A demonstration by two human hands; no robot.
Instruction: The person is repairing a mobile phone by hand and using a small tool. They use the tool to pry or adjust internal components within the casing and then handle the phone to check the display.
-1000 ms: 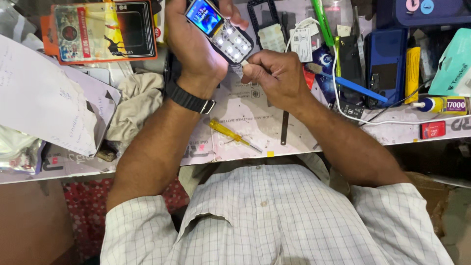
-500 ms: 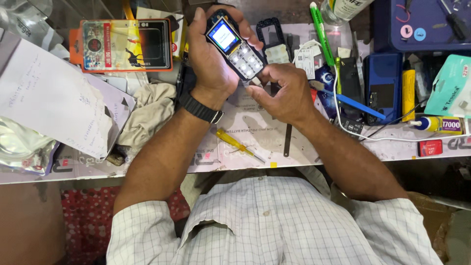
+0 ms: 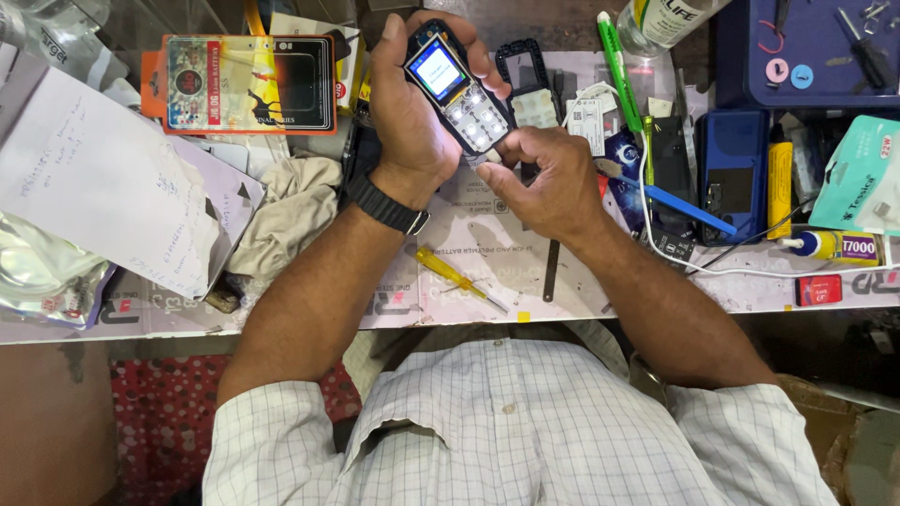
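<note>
My left hand [image 3: 417,112] grips a small keypad phone [image 3: 457,92] above the workbench, its screen lit and its keys glowing. A black watch sits on that wrist. My right hand [image 3: 544,178] pinches the phone's lower end with thumb and fingers. Both hands hover over the middle of the bench.
A yellow-handled screwdriver [image 3: 459,278] and a dark thin tool [image 3: 551,272] lie below the hands. A phone frame [image 3: 527,75], blue phone [image 3: 732,173], glue tube [image 3: 830,245] and green pen [image 3: 621,70] lie right. A battery pack [image 3: 248,82], cloth [image 3: 291,211] and paper [image 3: 94,183] lie left.
The phone and both hands sit slightly lower and more centred in view; the grip is unchanged and the screen stays lit.
</note>
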